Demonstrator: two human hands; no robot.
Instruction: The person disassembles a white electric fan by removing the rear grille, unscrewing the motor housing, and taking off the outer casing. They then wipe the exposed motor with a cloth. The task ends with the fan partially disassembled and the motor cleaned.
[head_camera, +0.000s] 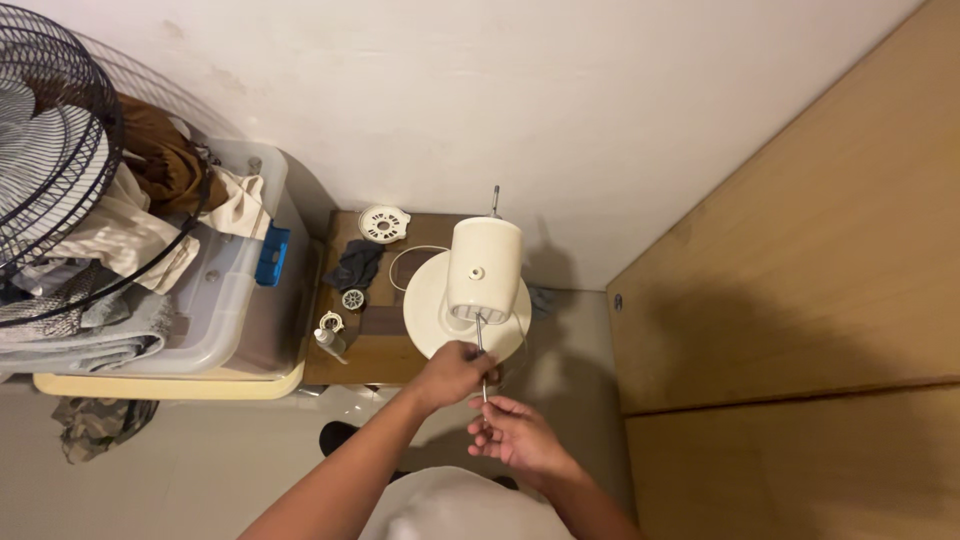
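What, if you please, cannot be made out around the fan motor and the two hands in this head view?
- Shaft end: hidden inside the left hand.
- Right hand: whether it touches the shaft is too small to tell.
- Motor underside: faces away from the camera.
- Small parts on the table: too small to identify.
- Fan grille: cut off by the left edge.
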